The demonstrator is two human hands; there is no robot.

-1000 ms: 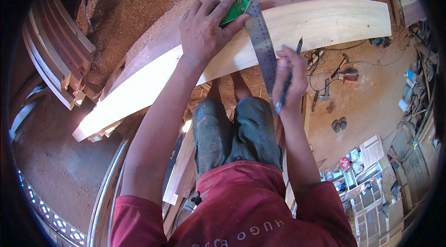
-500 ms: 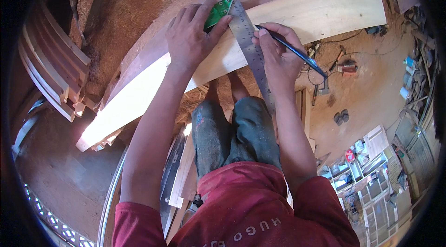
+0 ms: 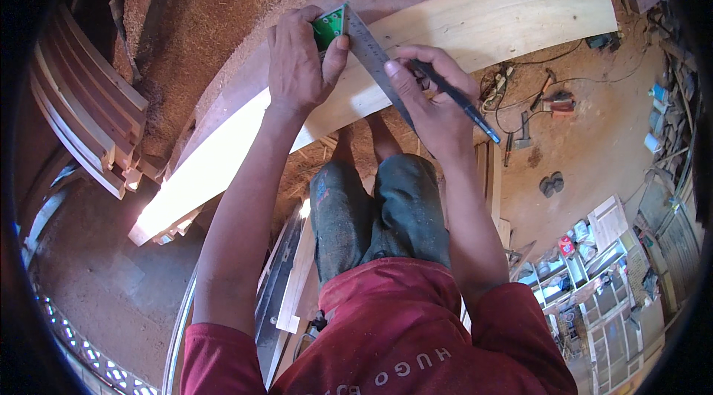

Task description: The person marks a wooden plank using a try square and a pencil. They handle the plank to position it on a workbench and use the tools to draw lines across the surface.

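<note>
head view looks down on a pale wooden board [image 3: 483, 20] lying across the far part of the scene, over a sawdust-strewn floor. left hand [image 3: 301, 68] presses the green stock of a try square [image 3: 349, 35] against the board's far edge, fingers closed over it. the square's steel blade runs toward the near side, across the board. right hand [image 3: 431, 98] sits just right of the blade, fingers pinched on a dark pencil [image 3: 457, 102] whose tip meets the board beside the blade. stacked curved slats [image 3: 89, 105] lie at far left.
</note>
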